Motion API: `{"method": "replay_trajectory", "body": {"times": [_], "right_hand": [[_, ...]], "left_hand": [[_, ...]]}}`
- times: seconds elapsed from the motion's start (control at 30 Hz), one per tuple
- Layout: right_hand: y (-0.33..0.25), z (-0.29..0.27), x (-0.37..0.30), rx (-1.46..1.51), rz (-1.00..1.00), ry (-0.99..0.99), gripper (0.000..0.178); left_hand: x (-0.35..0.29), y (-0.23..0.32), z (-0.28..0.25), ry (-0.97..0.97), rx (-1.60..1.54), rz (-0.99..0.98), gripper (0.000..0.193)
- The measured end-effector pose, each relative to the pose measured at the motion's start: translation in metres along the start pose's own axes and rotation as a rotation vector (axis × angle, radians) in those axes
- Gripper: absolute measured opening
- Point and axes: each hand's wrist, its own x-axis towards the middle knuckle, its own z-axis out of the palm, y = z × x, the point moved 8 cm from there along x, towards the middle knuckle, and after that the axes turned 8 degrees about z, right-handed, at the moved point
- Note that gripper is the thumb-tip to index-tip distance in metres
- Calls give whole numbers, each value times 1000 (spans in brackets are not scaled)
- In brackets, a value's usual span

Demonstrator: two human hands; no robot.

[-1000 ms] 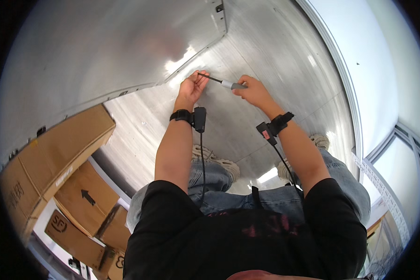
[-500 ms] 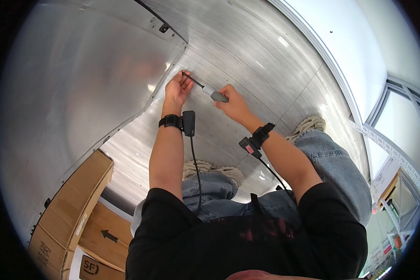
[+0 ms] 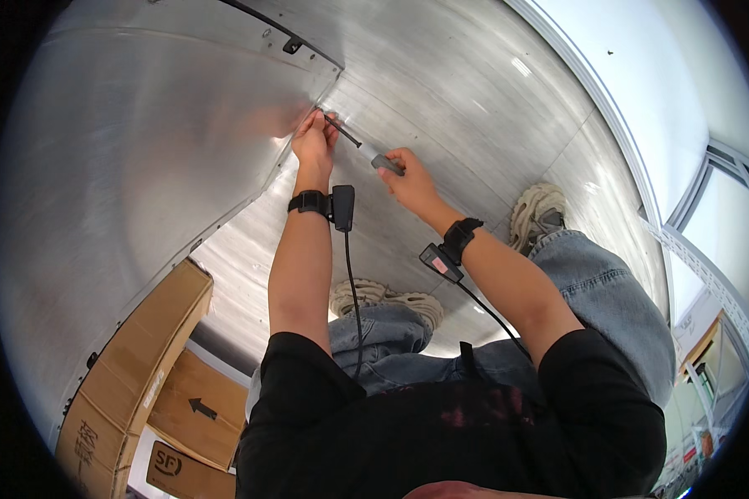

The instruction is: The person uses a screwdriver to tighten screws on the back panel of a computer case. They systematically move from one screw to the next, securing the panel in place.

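Observation:
My right hand (image 3: 410,180) is closed around the dark grey rear of a screwdriver handle (image 3: 388,165). The handle's pale front part blends into the bright floor. From there the dark screwdriver shaft (image 3: 344,133) slants up and left into my left hand (image 3: 314,141). The fingers of that hand are closed about the shaft's far end, right at the bottom edge of a large shiny metal panel (image 3: 166,158). My fingers hide the tip, so I cannot tell whether a screw is there.
Cardboard boxes (image 3: 133,366) stand against the panel at the lower left. My shoes (image 3: 537,212) rest on the grey plank floor (image 3: 449,91). A white wall (image 3: 641,91) and an open frame (image 3: 707,274) are on the right. Cables hang from both wrist devices (image 3: 342,208).
My left hand has moved up to the panel's edge, taking the screwdriver's end with it. My right hand has shifted slightly up. The whole view has moved a little.

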Motion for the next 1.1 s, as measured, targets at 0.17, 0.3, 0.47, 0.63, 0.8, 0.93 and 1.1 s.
{"method": "replay_trajectory", "body": {"times": [0.17,0.3,0.47,0.63,0.8,0.93,1.1], "right_hand": [[0,3,3,31,12,4,34],[-6,1,3,-6,0,27,34],[-10,0,6,-44,3,20,34],[-21,-4,3,-61,7,34,30],[-30,-9,-2,-56,-110,94,29],[-34,-10,-4,-61,-123,128,31],[-25,-11,-5,-65,-163,161,37]], "left_hand": [[2,-2,3,42,-34,-5,14],[1,-2,7,103,-47,-41,11],[5,-4,6,102,-118,-57,10],[7,-7,2,148,-103,-72,10],[7,-8,1,166,-100,-87,11],[6,-6,0,154,-112,-89,11],[3,-8,4,136,-148,-109,10]]}}
